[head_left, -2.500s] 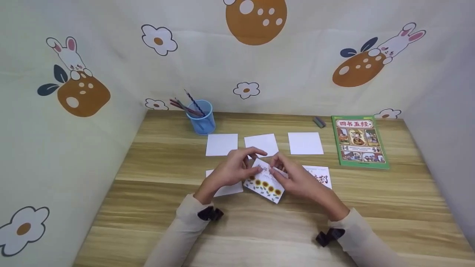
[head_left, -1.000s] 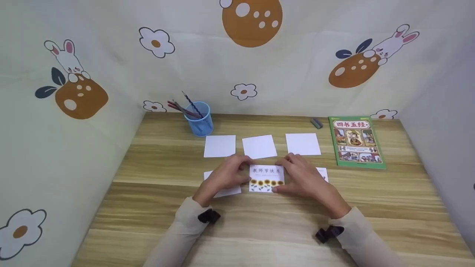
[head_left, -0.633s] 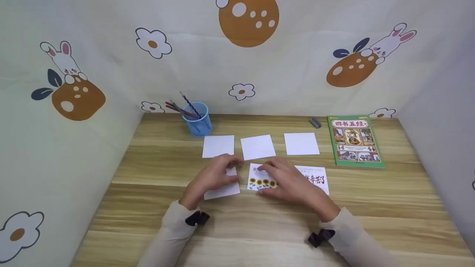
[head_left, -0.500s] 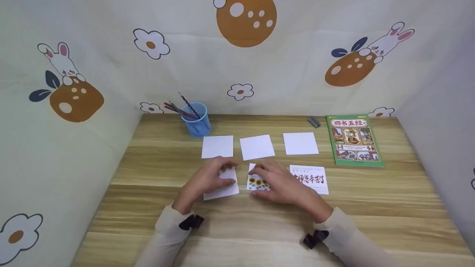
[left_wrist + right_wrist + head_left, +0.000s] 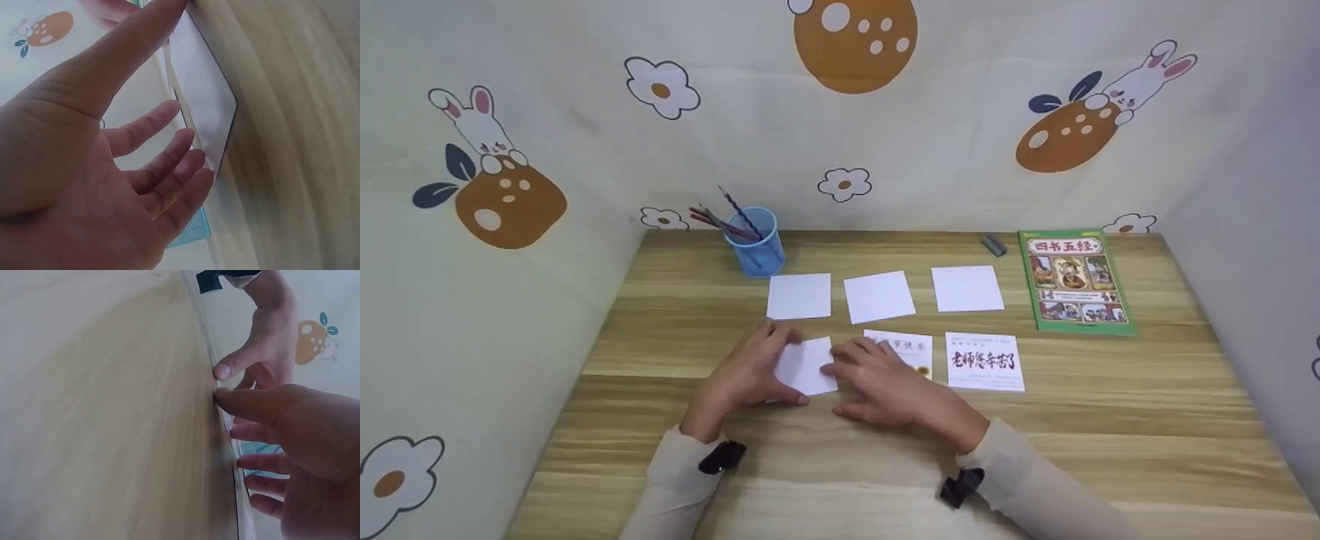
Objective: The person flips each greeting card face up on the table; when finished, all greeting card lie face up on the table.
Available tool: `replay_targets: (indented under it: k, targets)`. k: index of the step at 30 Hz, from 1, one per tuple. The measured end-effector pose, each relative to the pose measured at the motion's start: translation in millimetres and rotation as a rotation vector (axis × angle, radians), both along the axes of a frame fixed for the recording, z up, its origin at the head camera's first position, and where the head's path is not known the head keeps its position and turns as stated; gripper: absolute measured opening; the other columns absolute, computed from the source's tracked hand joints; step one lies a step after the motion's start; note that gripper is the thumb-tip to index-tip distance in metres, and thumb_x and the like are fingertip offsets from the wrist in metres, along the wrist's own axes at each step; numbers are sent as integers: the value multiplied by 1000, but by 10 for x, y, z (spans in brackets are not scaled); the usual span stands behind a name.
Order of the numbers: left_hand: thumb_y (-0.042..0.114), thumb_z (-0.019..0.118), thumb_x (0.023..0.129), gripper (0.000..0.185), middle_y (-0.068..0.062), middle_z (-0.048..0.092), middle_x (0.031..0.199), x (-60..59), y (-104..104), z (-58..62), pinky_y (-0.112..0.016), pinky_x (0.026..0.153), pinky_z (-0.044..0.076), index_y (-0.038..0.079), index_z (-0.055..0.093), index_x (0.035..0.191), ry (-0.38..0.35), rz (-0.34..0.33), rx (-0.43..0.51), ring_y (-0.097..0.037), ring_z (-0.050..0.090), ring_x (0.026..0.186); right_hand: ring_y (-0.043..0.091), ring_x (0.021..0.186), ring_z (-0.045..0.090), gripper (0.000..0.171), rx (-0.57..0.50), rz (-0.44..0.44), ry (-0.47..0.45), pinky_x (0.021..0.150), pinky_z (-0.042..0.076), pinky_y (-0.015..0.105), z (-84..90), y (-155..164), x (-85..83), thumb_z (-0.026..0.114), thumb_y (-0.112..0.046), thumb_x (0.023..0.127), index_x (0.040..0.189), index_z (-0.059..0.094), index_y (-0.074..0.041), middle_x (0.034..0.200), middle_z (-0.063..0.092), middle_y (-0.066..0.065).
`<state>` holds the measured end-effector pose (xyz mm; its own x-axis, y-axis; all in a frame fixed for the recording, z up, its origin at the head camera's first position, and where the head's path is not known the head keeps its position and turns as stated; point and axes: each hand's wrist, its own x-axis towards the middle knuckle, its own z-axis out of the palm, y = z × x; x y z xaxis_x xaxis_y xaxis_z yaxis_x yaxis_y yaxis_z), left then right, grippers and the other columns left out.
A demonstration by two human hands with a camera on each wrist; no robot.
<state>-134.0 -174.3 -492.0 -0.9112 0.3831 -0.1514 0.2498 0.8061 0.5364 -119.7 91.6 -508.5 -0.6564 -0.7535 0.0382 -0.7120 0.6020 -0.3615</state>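
In the head view a blank white card (image 5: 806, 366) lies at the left of the front row, partly covered. My left hand (image 5: 750, 373) holds it by its edges, thumb on the near side and fingers at the far side; the left wrist view shows those fingertips against the card (image 5: 211, 107). My right hand (image 5: 877, 379) has its loosely bent fingertips at the card's right edge, its thumb low by the table. Under that hand lies a sunflower card (image 5: 907, 346), partly hidden. A card with red lettering (image 5: 984, 361) lies face up to its right.
Three blank white cards (image 5: 879, 297) form the back row. A blue pencil cup (image 5: 757, 251) stands behind them at the left. At the back right lie a green book (image 5: 1076, 281) and a small dark eraser-like block (image 5: 994, 245). A patterned cloth encloses the table.
The sunflower card was turned in both hands, then laid flat beside the lettered card. Both hands have since moved left to the front blank card, which has shifted slightly left.
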Motion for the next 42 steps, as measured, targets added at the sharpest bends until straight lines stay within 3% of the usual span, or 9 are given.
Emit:
replay_targets:
  k: [6,14,18,25,30,33,38,40,42]
  targets:
    - [35,106,67,88,-12,55,138,-85,-36,21,-54,112,51,14,60,139,-40,50,-26,-32,55,127,29,146,47,56,8,-9,-42,122,42,57,50,-15,-7,74,-44,101,150,65,-19,158,55,11]
    - [34,106,67,85,-9,58,136,-166,-44,43,-54,112,51,16,61,136,-78,49,-47,-32,53,127,29,149,44,60,17,-32,-76,124,39,61,38,-19,18,72,-47,102,154,60,-21,160,52,10]
    - [34,106,66,83,-11,60,136,-173,-57,29,-56,112,49,13,61,132,-57,35,-34,-35,51,129,31,151,42,62,21,-45,-82,126,36,62,29,-30,40,71,-48,102,156,59,-21,161,50,11]
    - [33,105,68,78,-12,62,129,-188,-76,15,-54,108,51,9,59,126,-57,32,5,-32,54,120,35,160,33,64,35,-70,-110,130,28,70,29,-63,65,68,-52,103,158,58,-20,176,33,12]
    - [20,99,80,57,-8,70,122,-225,-130,30,-51,106,55,11,62,123,-82,40,153,-27,63,114,33,160,33,65,17,-57,-107,131,29,64,16,-92,76,66,-51,105,157,58,-15,175,34,14]
    - [16,92,88,45,-8,72,123,-258,-165,41,-48,107,54,11,66,124,-76,45,287,-25,65,115,28,150,46,65,-42,-55,-105,126,41,54,-2,-107,66,68,-50,104,157,58,-13,165,47,12]
    - [19,77,102,37,-19,68,128,-316,-160,59,-36,95,59,3,65,134,-115,-2,573,-27,67,112,14,113,68,68,-277,-69,-232,97,61,32,-21,-131,18,67,-47,106,163,47,-14,141,65,5]
    - [22,69,108,36,-21,67,129,-321,-137,73,-35,89,63,2,62,138,-175,-38,668,-27,69,112,11,108,72,68,-383,-63,-295,91,62,27,-8,-142,-6,63,-47,108,165,43,-15,137,69,4]
    - [23,62,112,34,-18,68,130,-321,-114,81,-31,91,63,4,63,139,-200,-78,707,-24,69,116,13,107,77,66,-477,-51,-363,89,64,28,9,-150,-26,60,-46,110,165,41,-15,134,74,7]
